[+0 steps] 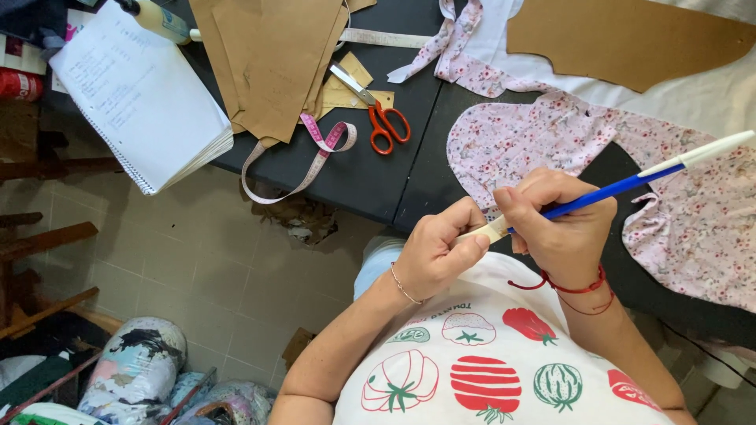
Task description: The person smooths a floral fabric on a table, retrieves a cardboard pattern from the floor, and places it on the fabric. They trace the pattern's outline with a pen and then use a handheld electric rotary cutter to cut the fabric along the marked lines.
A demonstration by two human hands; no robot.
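blue pen (622, 187) gripped in right hand (561, 228); left hand (437, 248) pinches its pale tip cap (490, 230); floral fabric (535, 138) on dark desk (370, 177) just beyond; orange scissors (378, 118) farther left.

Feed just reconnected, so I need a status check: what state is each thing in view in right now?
Blue pen with white cap end: held in right hand, tip at the strip.
Small cream strip: pinched in left hand.
Orange-handled scissors: closed, lying on black table.
Pink measuring tape: unrolled, hanging over table edge.
White spiral notebook: open.
Pink floral fabric pieces: cut, lying flat.
Brown paper patterns: stacked.
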